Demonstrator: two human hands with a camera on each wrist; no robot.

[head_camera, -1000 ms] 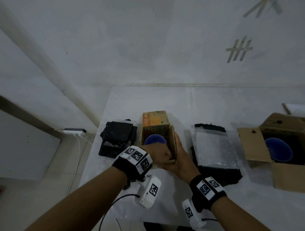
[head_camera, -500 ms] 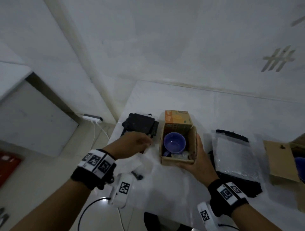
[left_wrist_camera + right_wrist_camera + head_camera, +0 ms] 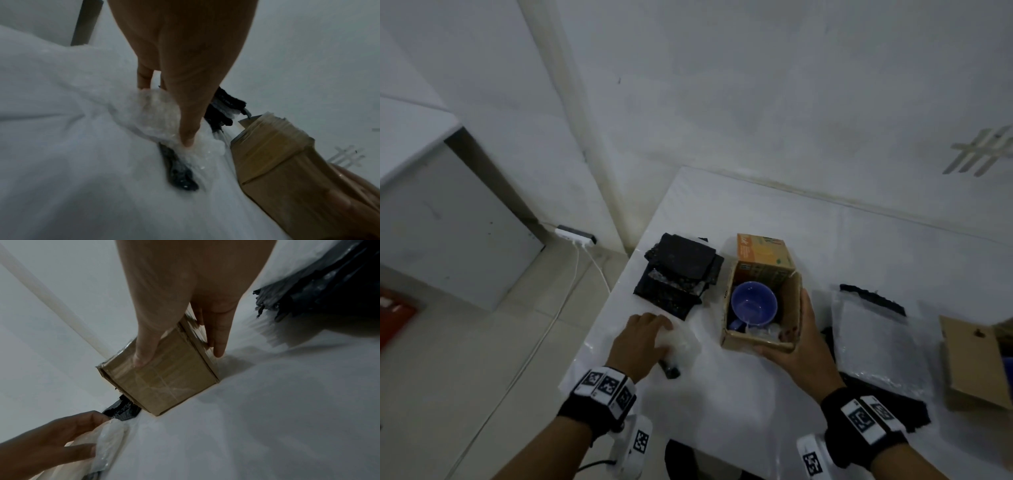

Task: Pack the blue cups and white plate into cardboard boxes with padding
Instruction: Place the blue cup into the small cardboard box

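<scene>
A small open cardboard box (image 3: 760,344) stands on the white table with a blue cup (image 3: 753,305) upright inside and some clear wrap beside its handle. My right hand (image 3: 791,325) grips the box's near right corner; in the right wrist view (image 3: 180,356) the thumb lies on the front face and the fingers on the right side. To the left of the box, my left hand (image 3: 654,329) grasps a crumpled wad of clear bubble wrap (image 3: 152,113) lying on the table, fingers and thumb curled round the wad (image 3: 109,439).
A stack of black padding (image 3: 681,274) lies behind my left hand. A small black scrap (image 3: 669,370) lies under the wad. A bubble-wrap sheet on black foam (image 3: 869,339) lies right of the box. A second cardboard box (image 3: 976,370) sits at the right edge. The table's left edge is close.
My left hand left the box and moved left and nearer to take hold of the bubble wrap wad. The right hand stays on the box. The head view swung left.
</scene>
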